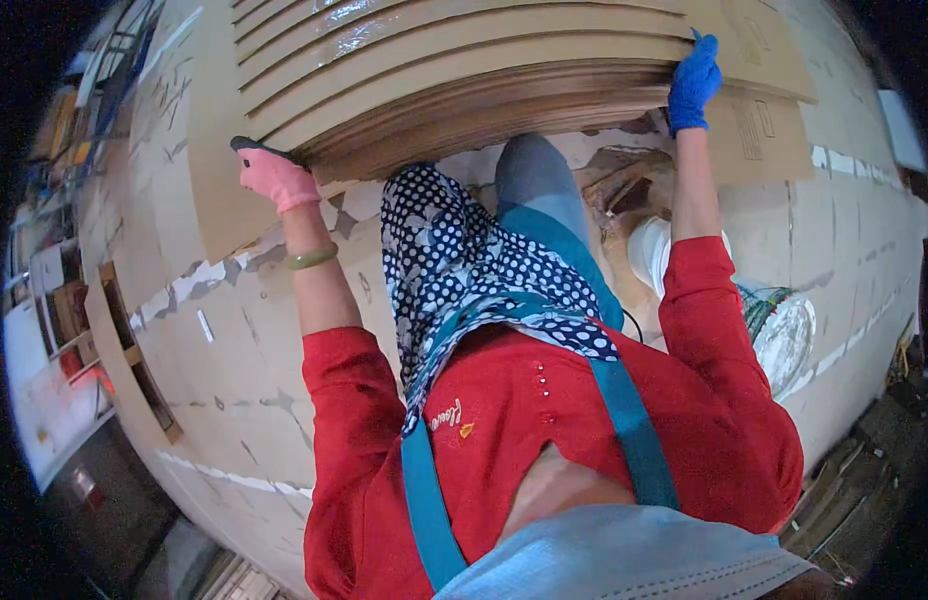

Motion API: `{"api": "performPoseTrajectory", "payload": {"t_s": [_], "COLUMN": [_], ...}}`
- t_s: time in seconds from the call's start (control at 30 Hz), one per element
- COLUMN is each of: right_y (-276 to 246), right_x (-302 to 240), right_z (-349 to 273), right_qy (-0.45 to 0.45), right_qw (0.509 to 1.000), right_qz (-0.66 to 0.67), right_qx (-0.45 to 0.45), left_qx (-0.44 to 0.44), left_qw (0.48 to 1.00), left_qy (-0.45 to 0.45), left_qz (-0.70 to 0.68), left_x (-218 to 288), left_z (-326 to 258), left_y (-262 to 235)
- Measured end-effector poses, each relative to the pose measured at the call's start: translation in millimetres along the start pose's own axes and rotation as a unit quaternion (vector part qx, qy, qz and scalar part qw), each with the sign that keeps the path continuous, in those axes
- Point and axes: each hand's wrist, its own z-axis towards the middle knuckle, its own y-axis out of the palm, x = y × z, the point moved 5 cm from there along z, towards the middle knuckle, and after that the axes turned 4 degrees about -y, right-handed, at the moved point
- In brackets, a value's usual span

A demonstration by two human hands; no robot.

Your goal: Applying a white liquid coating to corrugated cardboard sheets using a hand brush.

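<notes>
The left end of a cardboard stack [474,70] is gripped by the left hand [276,178], gloved in pink and black; its right end is gripped by the blue-gloved right hand [693,88]. The stack is placed before the knees, its upper sheets stepped. A white bucket [646,250] is partly hidden by the right arm; its contents cannot be told. Beside it, green strands [762,308] are seen at a second white container [792,340].
</notes>
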Motion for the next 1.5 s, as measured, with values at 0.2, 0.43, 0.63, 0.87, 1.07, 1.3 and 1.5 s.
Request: {"api": "performPoseTrajectory", "payload": {"t_s": [0.2, 0.43, 0.63, 0.87, 1.07, 1.3, 1.5], "right_y": [2, 12, -25, -32, -43, 15, 23], "right_x": [-18, -32, 13, -80, -136, -49, -49], "right_z": [3, -9, 36, 30, 64, 27, 23], "right_qy": [0.043, -0.041, -0.223, -0.277, -0.042, 0.009, -0.295], "right_qw": [0.994, 0.994, 0.963, 0.836, 0.879, 0.977, 0.882], "right_qz": [-0.091, -0.056, -0.059, -0.349, -0.257, 0.028, -0.361], "right_qx": [0.047, 0.082, -0.14, -0.319, -0.399, -0.213, -0.064], "left_qx": [0.221, 0.169, -0.23, -0.222, -0.267, -0.24, -0.042], "left_qw": [0.799, 0.893, 0.965, 0.627, 0.793, 0.955, 0.927], "left_qy": [0.346, 0.218, 0.047, 0.41, 0.117, 0.109, 0.259], "left_qz": [0.439, 0.356, 0.114, 0.625, 0.534, -0.133, 0.268], "left_x": [-25, 1, 45, 61, 104, 61, 64], "left_z": [7, 11, 0, 23, 2, 9, 10], "left_y": [-3, -17, -21, -27, -30, -27, -8]}}
